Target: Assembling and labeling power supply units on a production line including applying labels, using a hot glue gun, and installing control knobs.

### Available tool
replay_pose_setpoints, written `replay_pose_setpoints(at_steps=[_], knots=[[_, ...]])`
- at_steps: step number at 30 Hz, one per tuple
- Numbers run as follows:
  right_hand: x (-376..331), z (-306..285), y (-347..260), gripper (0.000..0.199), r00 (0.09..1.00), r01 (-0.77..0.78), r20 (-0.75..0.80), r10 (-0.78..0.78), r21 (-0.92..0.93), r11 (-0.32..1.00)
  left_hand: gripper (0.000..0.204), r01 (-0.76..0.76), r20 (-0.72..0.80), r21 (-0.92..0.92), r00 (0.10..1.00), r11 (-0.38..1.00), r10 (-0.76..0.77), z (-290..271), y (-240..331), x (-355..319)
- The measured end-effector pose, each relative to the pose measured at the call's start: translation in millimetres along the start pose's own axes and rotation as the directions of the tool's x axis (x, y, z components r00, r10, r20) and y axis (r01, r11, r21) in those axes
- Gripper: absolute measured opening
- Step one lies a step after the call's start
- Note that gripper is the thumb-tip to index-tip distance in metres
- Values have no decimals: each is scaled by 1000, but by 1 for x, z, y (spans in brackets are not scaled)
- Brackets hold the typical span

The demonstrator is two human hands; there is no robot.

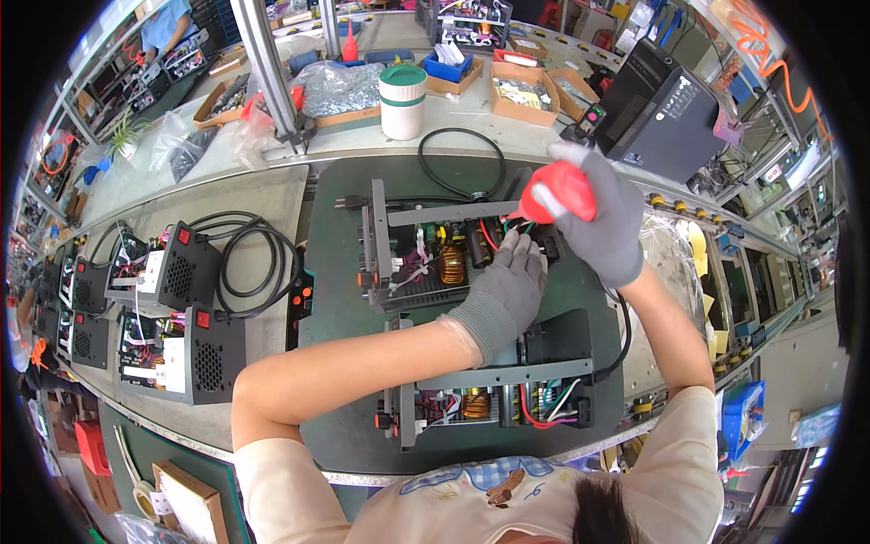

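My right hand (609, 222), in a grey glove, squeezes a red squeeze bottle (559, 192) with its nozzle pointing down-left into an open electronic unit (426, 254) on the dark green mat (340, 308). My left hand (507, 290), also gloved, rests its fingers on the wires and parts inside that unit, beside a copper coil (451, 265). A second open unit (489, 390) with red and black wires lies closer to me, under my left forearm.
Several black units with fans (186, 272) are stacked at the left with a coiled black cable (254, 263). A white and green canister (402, 100), cardboard boxes of parts (521, 95) and a black box (662, 113) stand at the back. Another person works far left.
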State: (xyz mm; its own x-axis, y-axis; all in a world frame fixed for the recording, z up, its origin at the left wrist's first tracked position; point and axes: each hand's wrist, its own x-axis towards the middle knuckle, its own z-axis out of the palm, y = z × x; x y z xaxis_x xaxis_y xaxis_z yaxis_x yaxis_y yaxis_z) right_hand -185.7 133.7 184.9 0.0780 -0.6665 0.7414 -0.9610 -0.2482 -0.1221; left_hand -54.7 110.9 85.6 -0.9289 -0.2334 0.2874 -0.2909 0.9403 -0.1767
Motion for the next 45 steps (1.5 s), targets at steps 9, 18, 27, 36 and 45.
replay_pose_setpoints(at_steps=[9,18,27,36,45], knots=[[38,10,-57,38,999,16,-41,-6,238,971,39,242,292,-388,948,889,-131,-18,-24,18],[47,71,-77,43,920,346,154,-360,110,932,31,111,-43,-550,986,828,-161,-47,-7,-42],[55,83,-87,40,888,395,238,-393,38,918,33,409,-291,-765,470,497,-833,-14,-60,-161],[52,100,-89,39,874,393,285,-395,66,917,73,485,-86,-698,673,527,-735,60,-65,-168],[49,80,-88,39,896,350,266,-355,66,934,77,399,-122,-809,604,432,-787,78,-76,-152]])
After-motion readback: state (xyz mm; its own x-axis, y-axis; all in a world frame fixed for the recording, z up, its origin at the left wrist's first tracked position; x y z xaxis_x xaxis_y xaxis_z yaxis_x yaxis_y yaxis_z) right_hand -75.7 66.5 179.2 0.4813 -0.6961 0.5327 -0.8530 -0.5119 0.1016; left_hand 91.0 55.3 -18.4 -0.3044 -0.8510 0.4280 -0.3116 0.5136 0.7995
